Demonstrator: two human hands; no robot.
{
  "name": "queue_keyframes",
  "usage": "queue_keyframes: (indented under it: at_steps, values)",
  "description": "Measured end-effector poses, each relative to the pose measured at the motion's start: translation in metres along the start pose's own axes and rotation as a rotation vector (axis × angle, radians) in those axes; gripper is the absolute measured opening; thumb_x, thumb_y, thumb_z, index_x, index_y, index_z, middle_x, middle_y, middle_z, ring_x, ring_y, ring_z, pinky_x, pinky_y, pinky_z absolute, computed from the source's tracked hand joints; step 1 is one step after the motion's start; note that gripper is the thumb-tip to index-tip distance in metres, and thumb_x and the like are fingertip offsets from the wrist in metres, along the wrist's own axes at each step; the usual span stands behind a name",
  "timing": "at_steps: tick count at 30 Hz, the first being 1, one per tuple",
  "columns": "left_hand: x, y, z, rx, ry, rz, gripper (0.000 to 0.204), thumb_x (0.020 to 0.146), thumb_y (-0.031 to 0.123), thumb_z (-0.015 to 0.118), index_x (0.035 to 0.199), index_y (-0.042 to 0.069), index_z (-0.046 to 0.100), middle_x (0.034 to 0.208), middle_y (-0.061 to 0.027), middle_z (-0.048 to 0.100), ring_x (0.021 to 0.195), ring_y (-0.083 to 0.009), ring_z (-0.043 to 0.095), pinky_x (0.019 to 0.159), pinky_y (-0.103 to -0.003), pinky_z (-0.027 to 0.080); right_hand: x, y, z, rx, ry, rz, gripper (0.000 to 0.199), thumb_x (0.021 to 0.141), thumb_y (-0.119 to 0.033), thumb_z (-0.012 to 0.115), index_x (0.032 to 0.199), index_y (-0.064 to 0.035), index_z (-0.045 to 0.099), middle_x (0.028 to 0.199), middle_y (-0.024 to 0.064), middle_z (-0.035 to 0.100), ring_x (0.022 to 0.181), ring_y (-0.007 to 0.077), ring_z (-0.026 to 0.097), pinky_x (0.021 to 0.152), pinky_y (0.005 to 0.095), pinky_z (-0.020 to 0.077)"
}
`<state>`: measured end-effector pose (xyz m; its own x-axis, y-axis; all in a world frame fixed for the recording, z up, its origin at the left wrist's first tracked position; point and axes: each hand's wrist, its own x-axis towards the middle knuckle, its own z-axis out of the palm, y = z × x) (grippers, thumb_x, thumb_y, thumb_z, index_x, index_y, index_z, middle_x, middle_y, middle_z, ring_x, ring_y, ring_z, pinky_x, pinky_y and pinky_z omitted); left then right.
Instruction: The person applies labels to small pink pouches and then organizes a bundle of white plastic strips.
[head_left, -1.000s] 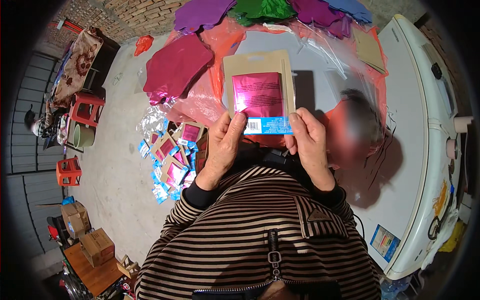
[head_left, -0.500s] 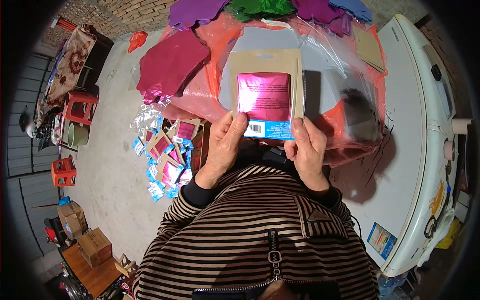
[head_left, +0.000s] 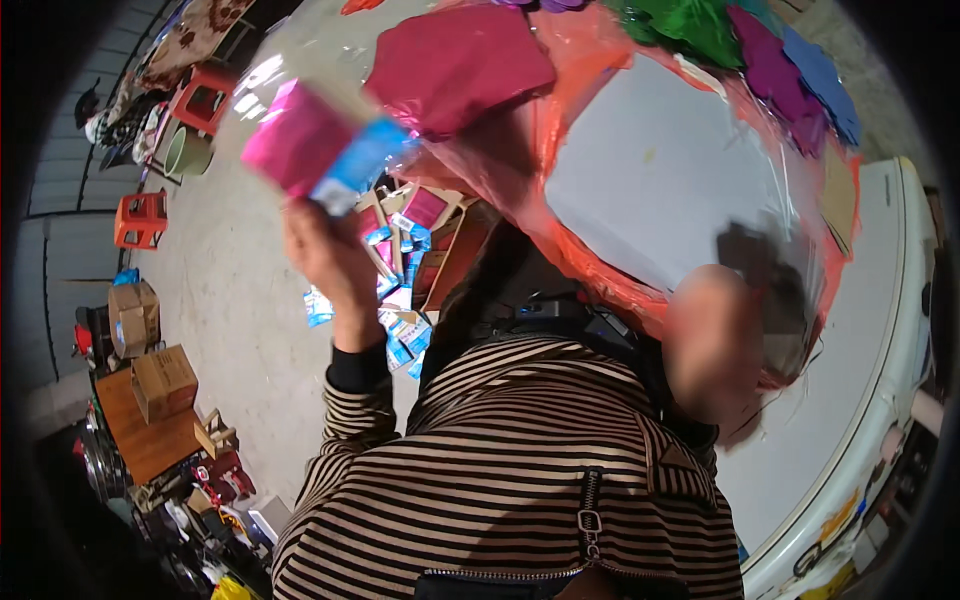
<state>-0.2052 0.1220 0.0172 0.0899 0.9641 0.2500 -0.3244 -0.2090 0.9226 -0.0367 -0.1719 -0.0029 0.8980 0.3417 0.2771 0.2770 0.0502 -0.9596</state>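
Observation:
My left hand (head_left: 325,255) is raised out to the left over the floor, shut on a pink foil packet (head_left: 300,145) with a blue strip at one end. The packet is tilted and motion-blurred. Below it on the floor lies a pile of similar pink and blue packets (head_left: 400,265) on brown cards. My right hand (head_left: 712,340) is a blurred shape at the near edge of the white table (head_left: 660,170), against the orange plastic sheet (head_left: 600,285). Its fingers and whatever it may hold cannot be made out.
Stacks of foil sheets lie along the table's far side: magenta (head_left: 455,65), green (head_left: 690,25), purple (head_left: 765,75), blue (head_left: 820,85). A white appliance (head_left: 870,400) stands at the right. Red stools (head_left: 140,215), a green bucket (head_left: 185,150) and cardboard boxes (head_left: 165,380) stand at the left.
Both hands held the packet over the table before. Now my left hand has swung it out to the left over the floor, my right hand has let go, and the view has turned left.

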Motion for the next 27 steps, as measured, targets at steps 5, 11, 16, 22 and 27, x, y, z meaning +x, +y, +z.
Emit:
queue_keyframes:
  at_steps: [5, 11, 16, 22, 27]
  values:
    - [0.054, -0.076, -0.12, 0.098, 0.212, -0.095, 0.034, 0.101, 0.038, 0.052, 0.078, 0.014, 0.047, 0.058, 0.0056, 0.038, 0.046, -0.0039, 0.032, 0.043, -0.026, 0.022, 0.002, -0.001, 0.0, -0.095, -0.009, 0.118, 0.033, 0.102, -0.017, 0.043, 0.078, 0.0007, 0.057, 0.056, 0.0017, 0.044, 0.048, 0.0057, 0.031, 0.048, 0.0233, 0.0238]
    - [-0.008, -0.206, -0.209, 0.188, 0.398, -0.763, 0.049, 0.096, 0.06, 0.047, 0.072, 0.018, 0.05, 0.061, 0.0024, 0.047, 0.053, -0.0111, 0.045, 0.045, -0.03, 0.031, -0.004, 0.005, 0.015, -0.201, -0.059, 0.049, 0.028, 0.103, -0.019, 0.042, 0.091, 0.0008, 0.056, 0.055, 0.001, 0.042, 0.047, 0.0069, 0.032, 0.051, 0.0233, 0.0276]
    - [-0.097, -0.279, -0.321, 0.957, -0.278, -1.096, 0.037, 0.089, 0.043, 0.063, 0.117, 0.019, 0.064, 0.09, 0.0002, 0.062, 0.071, -0.0121, 0.053, 0.06, -0.032, 0.044, -0.006, -0.001, 0.012, 0.049, -0.25, 0.158, 0.024, 0.103, -0.02, 0.04, 0.101, 0.0006, 0.054, 0.057, 0.0026, 0.047, 0.049, 0.0077, 0.036, 0.053, 0.0222, 0.0327]
    - [-0.134, -0.293, -0.255, 0.644, -1.141, -0.59, 0.043, 0.093, 0.026, 0.06, 0.13, 0.005, 0.057, 0.122, -0.0086, 0.065, 0.11, -0.0211, 0.059, 0.095, -0.036, 0.046, -0.026, -0.001, 0.01, 0.122, -0.17, 0.249, 0.026, 0.102, -0.021, 0.041, 0.105, 0.0019, 0.054, 0.057, 0.0039, 0.05, 0.05, 0.0089, 0.039, 0.053, 0.0215, 0.0345]
    - [-0.094, -0.3, -0.259, 0.572, -1.225, -0.699, 0.042, 0.094, 0.024, 0.058, 0.13, 0.001, 0.057, 0.127, -0.0108, 0.063, 0.115, -0.0209, 0.058, 0.103, -0.033, 0.042, -0.029, -0.006, -0.002, -0.192, -0.166, 0.203, 0.022, 0.099, -0.016, 0.041, 0.102, 0.0013, 0.055, 0.059, 0.0039, 0.05, 0.053, 0.0112, 0.043, 0.059, 0.0257, 0.0403]
